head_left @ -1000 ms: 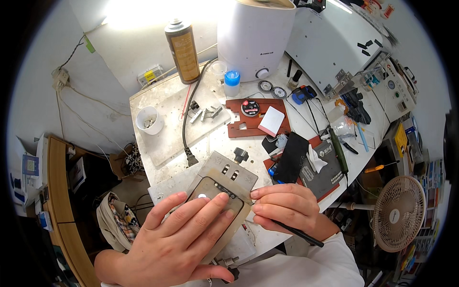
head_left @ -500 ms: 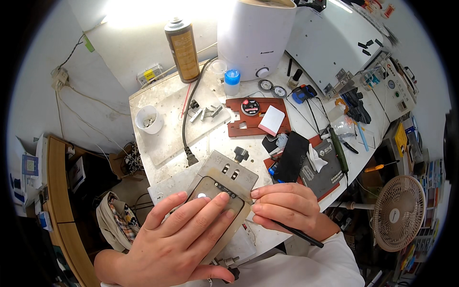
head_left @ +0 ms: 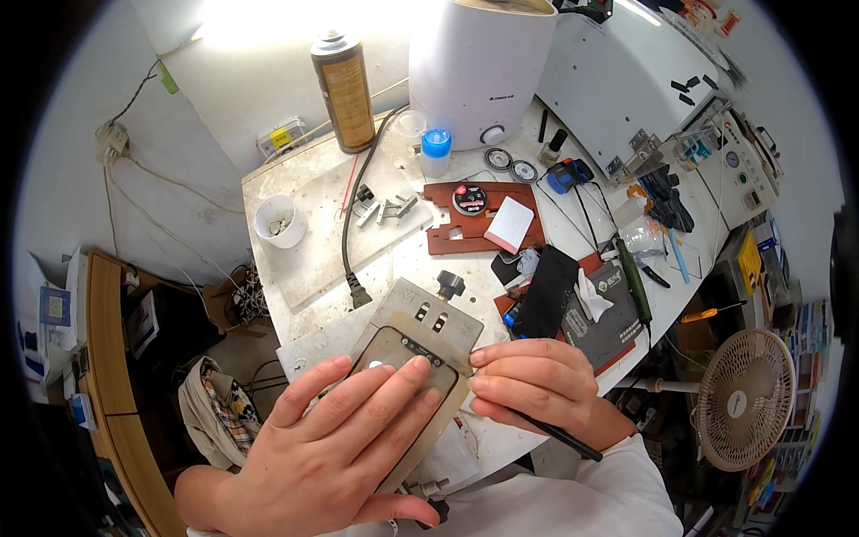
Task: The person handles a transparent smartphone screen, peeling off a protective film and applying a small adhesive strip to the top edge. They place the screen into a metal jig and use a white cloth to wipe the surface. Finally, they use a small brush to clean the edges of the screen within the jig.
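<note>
My left hand (head_left: pixel 322 447) lies across a phone-sized panel with a black rim (head_left: pixel 386 342), its fingers stretched out over the surface. A yellowish, translucent sheet (head_left: pixel 457 398) shows around the panel's edge. Both rest on a metal clamping fixture (head_left: pixel 465 333) with slots and a black knob (head_left: pixel 450 285). At the panel's upper right corner, my right hand (head_left: pixel 541 385) is closed, thumb and fingertips pressed together by the rim. It grips a thin black stick-like tool (head_left: pixel 564 438), whose rear end points to the lower right. The fingers hide the tool's tip.
Beyond the fixture lie a power plug (head_left: pixel 358 294), a red-brown holder (head_left: pixel 438 242) and a black phone-shaped slab (head_left: pixel 548 291). A white cup (head_left: pixel 279 224), spray can (head_left: pixel 344 98) and blue-capped bottle (head_left: pixel 436 154) stand farther back. A fan (head_left: pixel 747 398) is at the right.
Almost nothing differs. The right hand and the black tool have shifted very slightly; the left hand stays on the panel.
</note>
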`<state>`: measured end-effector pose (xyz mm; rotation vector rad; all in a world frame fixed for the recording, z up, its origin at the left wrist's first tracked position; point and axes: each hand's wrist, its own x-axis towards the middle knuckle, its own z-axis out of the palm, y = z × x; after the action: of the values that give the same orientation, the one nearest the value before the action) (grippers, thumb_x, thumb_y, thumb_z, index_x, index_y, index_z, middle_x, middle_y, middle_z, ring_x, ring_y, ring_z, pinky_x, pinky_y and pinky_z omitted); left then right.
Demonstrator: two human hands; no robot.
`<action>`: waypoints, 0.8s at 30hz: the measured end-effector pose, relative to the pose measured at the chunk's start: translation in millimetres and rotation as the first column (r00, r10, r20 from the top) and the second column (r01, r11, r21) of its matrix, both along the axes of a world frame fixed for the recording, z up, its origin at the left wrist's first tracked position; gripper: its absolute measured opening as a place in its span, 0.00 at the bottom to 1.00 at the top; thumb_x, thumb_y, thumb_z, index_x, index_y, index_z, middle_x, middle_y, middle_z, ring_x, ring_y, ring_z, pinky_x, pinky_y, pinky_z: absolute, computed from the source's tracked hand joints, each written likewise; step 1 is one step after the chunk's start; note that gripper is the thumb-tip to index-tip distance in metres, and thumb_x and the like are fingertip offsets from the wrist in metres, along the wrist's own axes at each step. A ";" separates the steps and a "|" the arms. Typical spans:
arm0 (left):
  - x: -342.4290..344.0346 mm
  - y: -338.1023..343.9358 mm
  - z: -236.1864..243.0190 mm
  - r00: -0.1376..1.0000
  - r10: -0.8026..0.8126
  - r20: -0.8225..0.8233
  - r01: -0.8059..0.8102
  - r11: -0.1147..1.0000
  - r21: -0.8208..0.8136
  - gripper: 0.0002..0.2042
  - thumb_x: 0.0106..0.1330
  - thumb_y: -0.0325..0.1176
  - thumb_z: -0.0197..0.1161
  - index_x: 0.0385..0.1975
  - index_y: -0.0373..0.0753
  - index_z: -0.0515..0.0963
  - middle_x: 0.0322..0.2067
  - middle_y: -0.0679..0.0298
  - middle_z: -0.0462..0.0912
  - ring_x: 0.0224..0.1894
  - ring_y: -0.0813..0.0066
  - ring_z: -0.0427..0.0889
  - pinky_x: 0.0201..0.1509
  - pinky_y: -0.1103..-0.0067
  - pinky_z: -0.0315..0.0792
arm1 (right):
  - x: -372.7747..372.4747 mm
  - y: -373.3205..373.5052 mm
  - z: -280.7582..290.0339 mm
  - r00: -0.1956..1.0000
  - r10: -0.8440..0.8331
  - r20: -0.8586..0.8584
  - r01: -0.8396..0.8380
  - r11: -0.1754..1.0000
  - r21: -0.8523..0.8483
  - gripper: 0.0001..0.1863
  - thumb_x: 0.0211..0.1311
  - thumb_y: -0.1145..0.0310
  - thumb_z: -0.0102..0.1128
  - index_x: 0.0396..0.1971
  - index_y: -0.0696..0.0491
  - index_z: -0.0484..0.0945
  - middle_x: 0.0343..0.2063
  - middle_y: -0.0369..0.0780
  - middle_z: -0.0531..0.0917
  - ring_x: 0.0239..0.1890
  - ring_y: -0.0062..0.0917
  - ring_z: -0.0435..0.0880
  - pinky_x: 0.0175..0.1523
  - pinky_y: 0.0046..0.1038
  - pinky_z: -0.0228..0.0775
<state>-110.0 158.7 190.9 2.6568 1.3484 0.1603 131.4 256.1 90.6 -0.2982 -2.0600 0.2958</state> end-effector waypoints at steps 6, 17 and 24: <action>-0.3 -1.2 1.0 1.000 -0.005 -0.012 0.006 1.000 0.014 0.43 0.60 0.73 0.55 0.59 0.37 0.81 0.64 0.56 0.77 0.62 0.63 0.77 0.74 0.63 0.56 | 1.2 -1.8 0.0 1.000 0.020 -0.015 -0.021 0.999 -0.043 0.16 0.52 0.75 0.78 0.42 0.57 0.86 0.37 0.38 0.87 0.38 0.30 0.91 0.39 0.26 0.87; -0.1 -0.5 0.4 1.000 -0.001 0.003 0.001 1.000 0.021 0.44 0.60 0.73 0.55 0.59 0.35 0.81 0.64 0.55 0.77 0.62 0.63 0.77 0.76 0.61 0.53 | 10.7 -9.4 -6.4 0.991 0.087 -0.104 -0.111 0.961 -0.252 0.20 0.50 0.73 0.81 0.44 0.59 0.85 0.37 0.41 0.88 0.38 0.33 0.90 0.37 0.27 0.83; -2.2 -2.1 -5.2 0.999 0.013 0.041 -0.014 1.000 0.011 0.44 0.61 0.73 0.54 0.58 0.35 0.81 0.64 0.55 0.77 0.62 0.64 0.77 0.76 0.61 0.52 | 8.3 -3.7 -1.0 0.996 0.076 -0.049 -0.082 0.989 -0.122 0.21 0.52 0.71 0.81 0.46 0.57 0.84 0.41 0.41 0.88 0.41 0.35 0.91 0.40 0.28 0.86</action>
<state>-112.2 156.7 185.8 2.6390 1.3570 0.2236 139.7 252.4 89.6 -0.2837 -2.0168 0.4763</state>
